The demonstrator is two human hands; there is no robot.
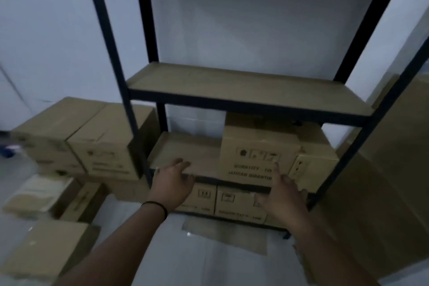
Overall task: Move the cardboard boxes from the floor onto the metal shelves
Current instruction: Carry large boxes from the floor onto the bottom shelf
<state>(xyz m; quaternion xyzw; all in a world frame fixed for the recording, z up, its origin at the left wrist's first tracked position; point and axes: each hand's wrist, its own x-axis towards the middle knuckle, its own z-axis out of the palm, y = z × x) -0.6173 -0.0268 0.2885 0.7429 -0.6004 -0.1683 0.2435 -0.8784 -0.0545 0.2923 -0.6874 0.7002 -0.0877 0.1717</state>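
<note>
Floor, near left: brown cardboard boxes (44, 248) are lying scattered on the pale floor (176, 264); further left a taller stack (76, 139) is standing beside the rack's left post.
Left hand (171, 183): is reaching forward, fingers spread and empty, at the front edge of the middle shelf; a black band (157, 208) is sitting on the wrist.
Right hand (282, 197): is hanging open and empty, just before the printed brown cardboard box (257, 155); contact unclear.
Hands: are staying apart.
Rack: dark metal shelf unit (243, 97) with tan boards.
Bottom shelf: is carrying printed boxes (236, 202).
Middle shelf: printed box is sitting right of centre, left part bare.
Upper shelf: is showing bare board.
</note>
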